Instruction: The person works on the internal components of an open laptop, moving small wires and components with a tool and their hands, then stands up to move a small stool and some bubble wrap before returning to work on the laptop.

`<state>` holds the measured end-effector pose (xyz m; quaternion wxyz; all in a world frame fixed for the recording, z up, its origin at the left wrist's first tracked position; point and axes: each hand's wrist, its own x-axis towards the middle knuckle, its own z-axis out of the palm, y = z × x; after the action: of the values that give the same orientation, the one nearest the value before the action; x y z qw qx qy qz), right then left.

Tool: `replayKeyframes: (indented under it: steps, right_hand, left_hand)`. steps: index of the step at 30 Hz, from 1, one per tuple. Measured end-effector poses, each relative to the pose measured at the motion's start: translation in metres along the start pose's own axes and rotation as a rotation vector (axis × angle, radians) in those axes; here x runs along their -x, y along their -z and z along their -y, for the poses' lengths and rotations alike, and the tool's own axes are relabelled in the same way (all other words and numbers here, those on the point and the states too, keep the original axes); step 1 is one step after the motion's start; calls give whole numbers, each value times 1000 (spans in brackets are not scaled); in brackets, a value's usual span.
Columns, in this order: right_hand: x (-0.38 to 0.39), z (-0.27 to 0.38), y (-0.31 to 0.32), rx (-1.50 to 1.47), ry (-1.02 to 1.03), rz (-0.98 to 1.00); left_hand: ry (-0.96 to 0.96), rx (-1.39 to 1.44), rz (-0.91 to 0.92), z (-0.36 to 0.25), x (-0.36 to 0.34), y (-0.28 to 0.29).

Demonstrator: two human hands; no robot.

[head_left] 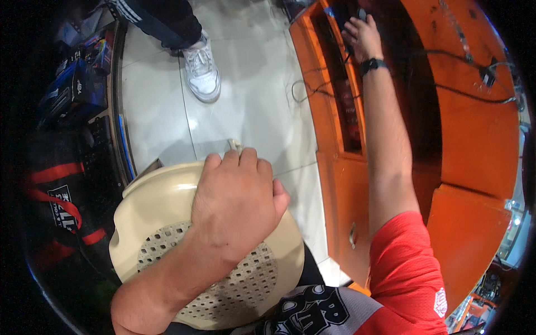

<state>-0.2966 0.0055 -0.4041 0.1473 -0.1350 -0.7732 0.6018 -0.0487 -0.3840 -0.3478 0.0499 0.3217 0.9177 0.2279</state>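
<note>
One left hand point(240, 190) over a cream, perforated plastic stool point(159, 209); one right hand point(365, 42) at an orange wooden cabinet point(474, 137)

The left hand is curled above the stool's far rim — a small pale object point(233, 145) shows just beyond its fingers, pinched or not, I cannot tell. The right hand, a black watch point(372, 66) at its wrist, spreads its fingers near a small grey rounded item point(362, 14) — both at the cabinet's dark opening.

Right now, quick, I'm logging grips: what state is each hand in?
Left hand: fingers curled, over the cream stool; whether it grips anything cannot be told.
Right hand: open, fingers spread, at the orange desk.
</note>
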Motion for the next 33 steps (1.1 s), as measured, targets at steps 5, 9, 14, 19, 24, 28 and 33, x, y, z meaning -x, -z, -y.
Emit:
replayKeyframes:
  steps: [5, 9, 14, 19, 24, 28, 33]
  right_hand:
    - [-49, -22, 62, -382, -60, -70]
    - [-38, 9, 60, -290, 130, -268]
    - [-47, 21, 71, -131, 254, -339]
    - [-63, 39, 75, 301, 283, -366]
    - [-58, 20, 80, 1175, 210, -355]
    - [33, -4, 31, 1256, 779, -286]
    - [66, -22, 39, 1773, 518, -134]
  left_hand:
    - [-1, -12, -11, -5, -1, -5]
    - [-7, -34, 27, -5, -2, -2]
    - [-11, 0, 43, -4, -4, 4]
    - [-45, 46, 25, -2, -2, 8]
    - [-34, 66, 76, -5, -7, 11]
    - [-30, 19, 66, -7, -5, 9]
    - [-44, -11, 70, -7, -4, 11]
